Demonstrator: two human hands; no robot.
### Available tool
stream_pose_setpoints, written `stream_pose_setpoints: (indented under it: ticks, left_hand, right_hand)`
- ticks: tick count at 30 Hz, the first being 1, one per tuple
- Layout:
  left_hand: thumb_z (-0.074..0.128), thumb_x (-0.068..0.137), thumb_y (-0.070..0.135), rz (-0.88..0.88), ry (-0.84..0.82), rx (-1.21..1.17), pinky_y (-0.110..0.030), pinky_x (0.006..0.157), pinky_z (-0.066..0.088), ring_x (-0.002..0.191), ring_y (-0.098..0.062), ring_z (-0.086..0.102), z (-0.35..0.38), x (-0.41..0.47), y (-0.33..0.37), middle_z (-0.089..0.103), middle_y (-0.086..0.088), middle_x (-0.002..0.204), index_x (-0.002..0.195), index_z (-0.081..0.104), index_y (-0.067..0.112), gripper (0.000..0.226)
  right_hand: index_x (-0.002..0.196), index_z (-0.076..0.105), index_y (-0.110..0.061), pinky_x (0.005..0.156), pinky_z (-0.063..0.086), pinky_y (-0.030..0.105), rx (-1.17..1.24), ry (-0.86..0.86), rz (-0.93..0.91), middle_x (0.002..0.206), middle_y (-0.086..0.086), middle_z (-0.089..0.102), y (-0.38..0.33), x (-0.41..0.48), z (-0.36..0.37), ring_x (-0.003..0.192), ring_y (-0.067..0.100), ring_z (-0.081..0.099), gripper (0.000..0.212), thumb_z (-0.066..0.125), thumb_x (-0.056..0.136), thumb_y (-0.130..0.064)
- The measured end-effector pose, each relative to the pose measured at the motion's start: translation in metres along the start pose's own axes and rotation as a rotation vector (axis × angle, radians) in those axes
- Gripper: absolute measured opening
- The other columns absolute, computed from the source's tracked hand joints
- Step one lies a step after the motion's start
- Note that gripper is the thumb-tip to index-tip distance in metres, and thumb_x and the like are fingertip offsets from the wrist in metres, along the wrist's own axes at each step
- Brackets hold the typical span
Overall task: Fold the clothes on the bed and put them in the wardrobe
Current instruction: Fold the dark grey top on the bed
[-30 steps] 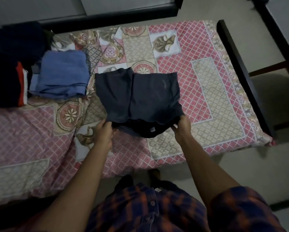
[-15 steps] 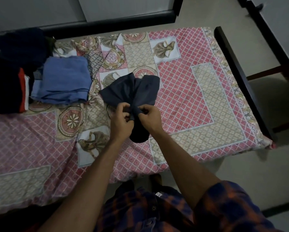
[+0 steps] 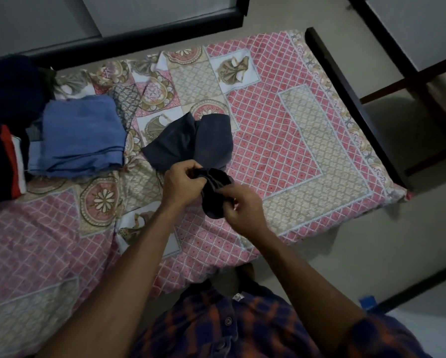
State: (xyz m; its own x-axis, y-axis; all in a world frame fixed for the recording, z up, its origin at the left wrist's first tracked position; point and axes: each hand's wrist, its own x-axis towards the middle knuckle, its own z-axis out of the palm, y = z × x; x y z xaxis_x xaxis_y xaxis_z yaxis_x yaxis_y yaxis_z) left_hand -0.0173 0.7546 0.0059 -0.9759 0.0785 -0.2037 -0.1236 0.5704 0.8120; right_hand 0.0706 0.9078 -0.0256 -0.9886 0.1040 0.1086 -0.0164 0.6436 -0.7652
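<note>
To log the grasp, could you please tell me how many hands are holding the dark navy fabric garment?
2. The left hand pinches the bunched near end of the dark navy fabric garment; the right hand grips it just right of that. None hidden.

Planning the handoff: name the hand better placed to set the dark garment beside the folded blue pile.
Left, probably. The left hand grips the dark garment and is nearer the blue pile; the right hand, also gripping, would reach across.
</note>
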Motion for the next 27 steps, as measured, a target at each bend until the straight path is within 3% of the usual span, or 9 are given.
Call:
stream_pose_setpoints:
  ticks: [2, 5, 9, 12, 14, 18, 21, 24, 27]
  left_hand:
    - [0.067, 0.069, 0.004, 0.016, -0.047, -0.003, -0.028, 0.057, 0.047, 0.057, -0.004, 0.055, -0.002, 0.005, 0.0, 0.064, 0.008, 0.063, 0.072, 0.067, 0.016, 0.012]
    - [0.064, 0.066, 0.014, 0.047, -0.084, -0.012, -0.03, 0.056, 0.047, 0.057, -0.008, 0.054, -0.009, 0.012, 0.001, 0.062, 0.007, 0.06, 0.069, 0.065, 0.017, 0.004]
    - [0.066, 0.07, 0.011, -0.041, 0.028, -0.11, -0.03, 0.057, 0.046, 0.057, -0.013, 0.053, -0.021, 0.021, 0.001, 0.058, 0.007, 0.058, 0.066, 0.063, 0.015, 0.006]
    - [0.065, 0.069, 0.009, -0.184, 0.138, -0.189, -0.032, 0.055, 0.037, 0.056, -0.02, 0.043, -0.039, 0.033, -0.011, 0.049, -0.003, 0.056, 0.064, 0.059, 0.005, 0.009]
    - [0.063, 0.064, 0.012, -0.269, 0.161, -0.26, -0.032, 0.057, 0.033, 0.06, -0.017, 0.039, -0.051, 0.039, -0.015, 0.044, -0.005, 0.058, 0.062, 0.057, 0.009, 0.007]
    - [0.062, 0.074, -0.001, -0.267, 0.073, -0.369, -0.023, 0.048, 0.032, 0.051, -0.013, 0.035, -0.056, 0.04, 0.005, 0.039, -0.003, 0.056, 0.064, 0.052, 0.009, 0.018]
    - [0.057, 0.074, -0.008, -0.392, 0.021, -0.599, -0.021, 0.044, 0.028, 0.045, -0.013, 0.033, -0.05, 0.039, 0.026, 0.036, 0.004, 0.046, 0.053, 0.038, 0.016, 0.037]
    - [0.053, 0.075, -0.008, -0.506, -0.054, -0.713, -0.022, 0.043, 0.033, 0.04, -0.017, 0.04, -0.053, 0.035, 0.035, 0.042, 0.004, 0.041, 0.045, 0.041, 0.021, 0.043]
    - [0.049, 0.079, -0.003, -0.579, -0.161, -0.79, -0.016, 0.036, 0.032, 0.032, -0.014, 0.04, -0.062, 0.031, 0.039, 0.043, 0.002, 0.043, 0.056, 0.043, 0.015, 0.03]
  right_hand:
    - [0.109, 0.068, -0.008, 0.072, 0.045, 0.031, -0.058, -0.102, 0.014, 0.103, 0.007, 0.071, -0.003, -0.001, 0.013, 0.084, 0.024, 0.058, 0.037, 0.058, 0.074, -0.011]
    - [0.096, 0.054, -0.012, 0.061, 0.036, 0.033, -0.155, -0.258, 0.12, 0.089, 0.009, 0.063, -0.009, 0.013, 0.024, 0.077, 0.028, 0.053, 0.023, 0.061, 0.078, -0.024]
    - [0.117, 0.059, -0.016, 0.076, 0.052, 0.041, -0.577, -0.462, 0.165, 0.117, 0.007, 0.064, -0.013, 0.025, 0.032, 0.109, 0.032, 0.056, 0.034, 0.059, 0.088, -0.033]
    - [0.118, 0.063, -0.019, 0.07, 0.054, 0.04, -0.698, -0.4, -0.01, 0.117, 0.003, 0.059, -0.013, 0.024, 0.024, 0.101, 0.027, 0.052, 0.035, 0.051, 0.092, -0.039]
    - [0.121, 0.061, -0.019, 0.063, 0.052, 0.037, -0.719, -0.364, -0.118, 0.118, 0.002, 0.054, -0.009, 0.022, 0.01, 0.096, 0.024, 0.049, 0.037, 0.05, 0.093, -0.04]
    - [0.138, 0.046, -0.02, 0.058, 0.044, 0.032, -0.771, -0.375, -0.108, 0.129, 0.001, 0.055, -0.001, 0.025, -0.012, 0.099, 0.025, 0.052, 0.046, 0.055, 0.094, -0.032]
    - [0.147, 0.037, -0.019, 0.062, 0.043, 0.033, -0.801, -0.306, -0.063, 0.137, 0.003, 0.058, 0.003, 0.023, -0.01, 0.103, 0.027, 0.055, 0.059, 0.06, 0.095, -0.037]
    - [0.137, 0.047, -0.017, 0.063, 0.046, 0.034, -0.726, -0.188, -0.065, 0.124, 0.003, 0.068, 0.005, 0.022, -0.004, 0.099, 0.028, 0.06, 0.061, 0.071, 0.087, -0.043]
    - [0.123, 0.056, -0.016, 0.068, 0.048, 0.036, -0.679, -0.156, -0.144, 0.116, 0.001, 0.069, 0.006, 0.031, 0.003, 0.099, 0.027, 0.059, 0.054, 0.077, 0.081, -0.044]
